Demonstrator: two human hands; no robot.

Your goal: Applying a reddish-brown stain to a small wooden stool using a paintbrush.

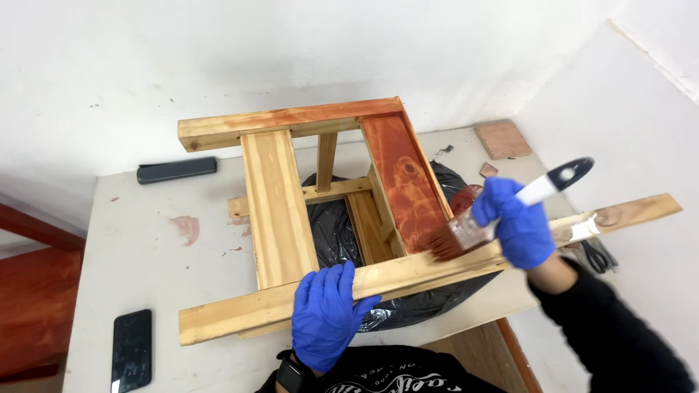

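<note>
A bare-wood frame (pixel 275 211) of planks stands on a black plastic sheet (pixel 336 233) on a white table (pixel 116 255). Its right upright plank (pixel 402 182) is stained reddish brown, and so is part of the far rail (pixel 291 120). My left hand (pixel 325 315), in a blue glove, presses flat on the near rail (pixel 240 313). My right hand (pixel 518 224), also gloved in blue, holds a paintbrush (pixel 466 234) with a white and dark handle. The bristles, wet with red stain, touch the near rail to the right of its middle.
A dark phone (pixel 132 350) lies at the table's near left. A dark flat bar (pixel 177 169) rests at the far left by the wall. A small reddish wood block (pixel 502 140) sits at the far right. Scissors (pixel 598 255) lie under the rail's right end. Stain spots mark the tabletop.
</note>
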